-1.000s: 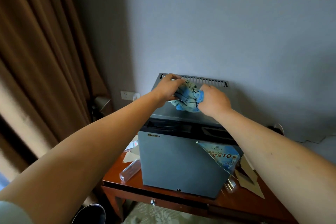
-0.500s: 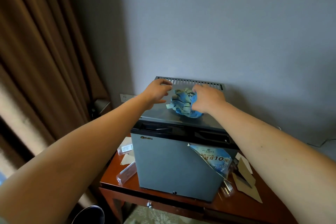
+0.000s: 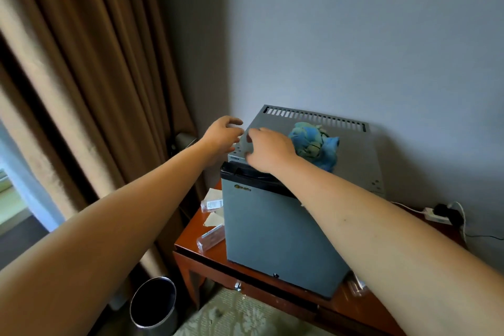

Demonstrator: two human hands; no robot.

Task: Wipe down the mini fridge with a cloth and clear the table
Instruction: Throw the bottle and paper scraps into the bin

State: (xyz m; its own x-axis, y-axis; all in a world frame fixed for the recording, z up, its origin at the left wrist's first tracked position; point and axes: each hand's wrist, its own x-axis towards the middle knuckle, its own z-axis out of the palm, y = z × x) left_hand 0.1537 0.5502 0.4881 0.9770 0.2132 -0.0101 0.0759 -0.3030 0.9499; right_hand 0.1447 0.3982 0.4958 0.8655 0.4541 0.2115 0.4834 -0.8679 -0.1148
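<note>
The cloth (image 3: 315, 144) lies bunched on top of the mini fridge (image 3: 275, 232), held by neither hand. The left hand (image 3: 222, 135) hovers loosely curled at the top's left edge; the right hand (image 3: 268, 148), fingers relaxed, rests just beside the cloth. Papers (image 3: 214, 219) and plastic holders (image 3: 210, 237) sit on the table (image 3: 191, 247); clearing appears not yet done.

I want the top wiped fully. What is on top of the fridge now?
A bunched blue cloth lies on the fridge top, with the right hand over the left front corner. Whatever lies under cloth and hand is covered.
</note>
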